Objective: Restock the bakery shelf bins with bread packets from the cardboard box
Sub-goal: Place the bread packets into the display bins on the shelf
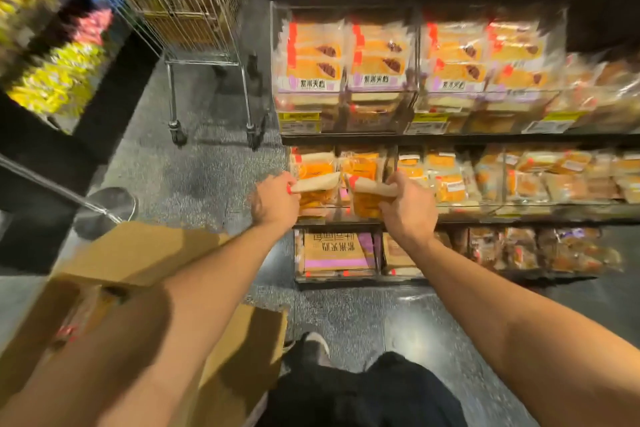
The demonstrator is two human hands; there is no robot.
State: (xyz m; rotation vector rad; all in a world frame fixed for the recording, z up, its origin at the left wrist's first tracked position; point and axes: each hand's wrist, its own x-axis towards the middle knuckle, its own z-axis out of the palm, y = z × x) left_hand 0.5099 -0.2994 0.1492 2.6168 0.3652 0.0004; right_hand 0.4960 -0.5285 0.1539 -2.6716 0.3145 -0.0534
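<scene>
The bakery shelf (450,139) carries clear bins on at least three tiers, and its middle tier serves as landmark. Below-left of it, on the floor, sits one open cardboard box (145,263); its contents are too blurred to count. Up-left stands one wire cart (194,17). At the tier's leftmost bin (332,211), the left hand (275,201) grips one bread packet (315,191) and the right hand (407,204) grips another (369,196), two in all. Best to lower both upright, side by side, labels outward, without crushing them.
</scene>
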